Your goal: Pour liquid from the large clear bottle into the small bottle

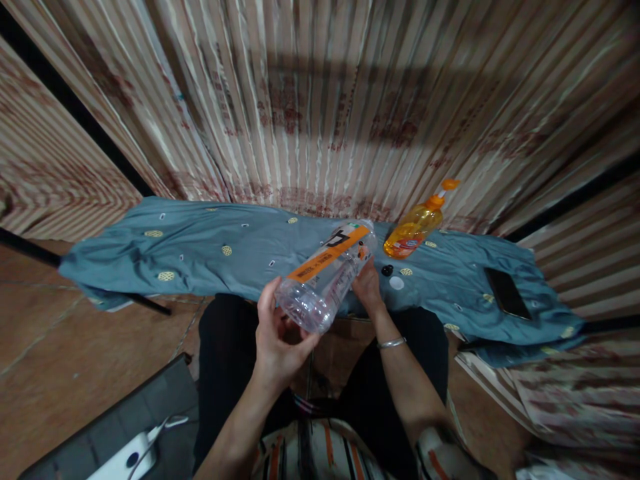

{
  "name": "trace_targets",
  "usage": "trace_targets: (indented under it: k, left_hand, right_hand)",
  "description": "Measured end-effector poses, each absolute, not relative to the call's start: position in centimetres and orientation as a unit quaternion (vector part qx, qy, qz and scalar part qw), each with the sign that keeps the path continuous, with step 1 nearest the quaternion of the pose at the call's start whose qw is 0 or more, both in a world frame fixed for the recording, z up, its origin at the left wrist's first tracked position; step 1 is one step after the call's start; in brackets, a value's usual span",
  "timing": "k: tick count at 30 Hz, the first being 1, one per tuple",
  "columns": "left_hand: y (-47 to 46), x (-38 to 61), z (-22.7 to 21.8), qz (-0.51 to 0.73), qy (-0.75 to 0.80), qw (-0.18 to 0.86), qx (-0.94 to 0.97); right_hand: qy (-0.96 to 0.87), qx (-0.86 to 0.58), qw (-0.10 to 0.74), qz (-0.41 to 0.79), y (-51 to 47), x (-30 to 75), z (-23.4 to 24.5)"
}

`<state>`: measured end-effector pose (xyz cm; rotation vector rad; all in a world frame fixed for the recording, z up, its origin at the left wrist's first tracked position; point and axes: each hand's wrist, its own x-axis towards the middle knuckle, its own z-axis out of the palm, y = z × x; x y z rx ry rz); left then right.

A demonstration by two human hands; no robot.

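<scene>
The clear plastic bottle (326, 275) is held at a tilt, left of the pump bottle (411, 232) and nearer the lap. Its near end is cupped by the left hand (281, 337), fingers and thumb part-spread around the wall. The far end is met by the right hand (367, 287), but its fingers are mostly hidden, so their spread can't be told. Looks light, thin-walled and kinda slick, probably easily dented, so best gripped gently round the body. Most sideways room is given by the cloth (200, 243) left of the pump bottle, whose front edge droops. Just in front of the pump bottle, a small black piece (387, 270) and white disc (397, 283) could get knocked; farther right, a phone (507, 293) is laid.
</scene>
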<state>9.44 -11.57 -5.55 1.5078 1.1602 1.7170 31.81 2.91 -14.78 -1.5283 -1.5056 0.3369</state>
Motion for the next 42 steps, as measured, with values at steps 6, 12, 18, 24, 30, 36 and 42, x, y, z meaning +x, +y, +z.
trace_targets:
  k: [6,12,18,24,30,36,42]
  left_hand:
    - [-11.54,9.58,-5.62,0.647,0.433,0.281,0.561]
    - [-11.61,9.50,-5.97,0.646,0.428,0.277,0.567]
    - [-11.60,9.63,-6.11,0.654,0.431,0.280,0.556]
    - [-11.58,9.56,-6.12,0.645,0.432,0.277,0.566]
    - [-11.58,9.52,-6.01,0.643,0.435,0.276,0.567]
    - [-11.61,9.57,-5.81,0.647,0.432,0.273,0.566]
    - [-11.62,9.25,-5.86,0.634,0.442,0.269,0.574]
  right_hand:
    - [-0.608,-0.632,0.459,0.142,2.99,31.71,-14.74]
    - [-0.612,-0.623,0.466,0.144,3.17,31.73,-14.85]
    - [-0.606,-0.630,0.461,0.152,3.14,31.68,-14.95]
    - [-0.606,-0.630,0.463,0.146,3.08,31.69,-14.84]
    - [-0.610,-0.628,0.462,0.137,2.96,31.69,-14.84]
    - [-0.605,-0.633,0.463,0.138,3.03,31.56,-14.92]
    - [-0.605,-0.638,0.454,0.145,3.05,31.60,-14.65]
